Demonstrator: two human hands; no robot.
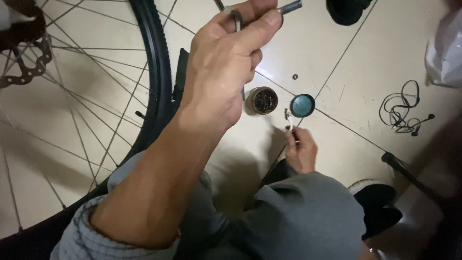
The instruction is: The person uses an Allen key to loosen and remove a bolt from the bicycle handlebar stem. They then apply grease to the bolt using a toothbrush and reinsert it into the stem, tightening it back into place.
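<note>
Left hand: the left hand is up at top centre, close to the camera, fingers and thumb clamped together on a thin metal rod whose grey end pokes out toward the top edge; raised like that, it looks held clear of the floor.
Right hand: the right hand is low at centre right, fingers closed around a small pale part whose tip sticks up; what the part is, hard to say.
Small open tin: the tin sits on the floor just beyond the right hand, dark stuff inside, likely parked within reach.
Lid: a round blue-green lid lies right beside the tin, so the tin stays open.
Bicycle wheel: the bicycle wheel fills the left of the frame, tyre and spokes upright, a brake disc at far left.
Floor: pale floor tiles carry a coiled black cable at right and a tiny washer near centre.
Hidden or cut off: most of the rod vanishes inside the fist; the wheel runs out of frame; a dark shape at the top edge and the white bag at upper right are cropped.
</note>
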